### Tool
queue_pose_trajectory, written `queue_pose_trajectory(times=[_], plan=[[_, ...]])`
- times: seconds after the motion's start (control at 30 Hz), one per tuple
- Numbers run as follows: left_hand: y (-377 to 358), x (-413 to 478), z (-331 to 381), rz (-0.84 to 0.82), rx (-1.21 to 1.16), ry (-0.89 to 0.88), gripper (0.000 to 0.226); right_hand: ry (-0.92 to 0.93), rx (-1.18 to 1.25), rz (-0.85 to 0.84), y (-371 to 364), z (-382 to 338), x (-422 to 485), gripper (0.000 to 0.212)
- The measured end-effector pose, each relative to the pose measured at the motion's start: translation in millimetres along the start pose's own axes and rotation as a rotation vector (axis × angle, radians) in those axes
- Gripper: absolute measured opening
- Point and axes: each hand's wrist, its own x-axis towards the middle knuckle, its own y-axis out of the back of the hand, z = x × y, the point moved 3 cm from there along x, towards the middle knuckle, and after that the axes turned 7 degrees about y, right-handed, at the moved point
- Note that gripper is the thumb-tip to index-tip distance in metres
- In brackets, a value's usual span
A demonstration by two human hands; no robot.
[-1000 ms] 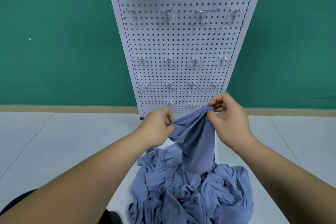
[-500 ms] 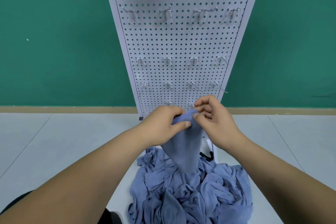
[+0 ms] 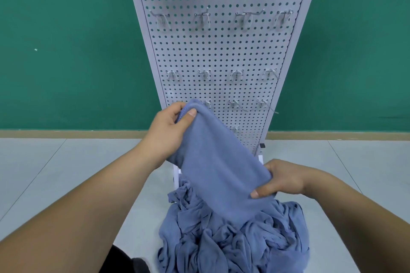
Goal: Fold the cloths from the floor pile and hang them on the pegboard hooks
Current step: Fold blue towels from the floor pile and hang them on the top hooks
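Now blue cloth point(image 3: 217, 168) stretched above floor pile point(image 3: 235, 244), before pegboard point(image 3: 221, 51); left hand point(image 3: 168, 135) pinches upper end, right hand point(image 3: 281, 180) grips lower end. Soft, light, floppy; likely best held at corners.

Green wall point(image 3: 66, 51) bkgd; tan baseboard point(image 3: 66, 134); grey tile floor point(image 3: 55, 173).

Your cloth point(image 3: 217, 162) and the floor pile point(image 3: 233, 244) are plain blue; the pegboard point(image 3: 221, 51) is white, dotted with holes, before a green wall point(image 3: 66, 40).
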Motion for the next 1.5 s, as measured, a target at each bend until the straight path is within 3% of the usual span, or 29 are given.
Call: queue_pose_trajectory(times=[0.2, 0.27, 0.37, 0.47, 0.53, 0.63, 0.8, 0.9, 1.0, 1.07, 1.17, 1.37, 1.43, 1.5], plan=[[17, 5, -21, 0.128, -0.035, 0.166, 0.026, 0.088, 0.525, 0.309, 27, 4, -14, 0.050], [19, 5, -26, 0.152, -0.075, 0.218, 0.026, 0.144, 0.635, 0.417, 33, -1, -16, 0.046], [20, 5, -31, 0.204, -0.079, 0.273, 0.022, 0.185, 0.612, 0.574, 39, -9, -17, 0.034], [19, 0, -32, 0.297, -0.022, 0.262, 0.035, 0.180, 0.512, 0.780, 41, -12, -19, 0.042], [16, -4, -30, 0.342, 0.007, 0.214, 0.028, 0.221, 0.456, 0.867, 39, -17, -22, 0.044], [10, -6, -28, 0.336, -0.029, 0.204, 0.009, 0.313, 0.460, 0.924, 36, -29, -27, 0.029], [10, -3, -29, 0.095, -0.154, 0.324, 0.012, 0.305, 0.462, 0.940, 40, -29, -29, 0.020], [10, -7, -27, -0.065, -0.189, 0.358, 0.007, 0.236, 0.429, 0.867, 47, -22, -29, 0.023], [11, -11, -27, -0.159, -0.080, 0.337, 0.034, 0.214, 0.412, 0.760, 52, -16, -32, 0.017], [13, -13, -26, -0.154, 0.087, 0.294, 0.040, 0.235, 0.378, 0.669, 53, -17, -36, 0.034], [16, -13, -23, -0.097, 0.222, 0.211, 0.031, 0.210, 0.192, 0.600, 53, -17, -40, 0.054], [25, -8, -22, -0.074, 0.318, 0.145, 0.005, 0.217, -0.032, 0.622, 55, -15, -42, 0.021], [28, -7, -23, -0.062, 0.379, 0.124, 0.005, 0.203, -0.032, 0.611, 56, -15, -43, 0.007], [29, -6, -23, -0.034, 0.419, 0.106, 0.009, 0.201, -0.043, 0.621, 56, -15, -44, 0.008]])
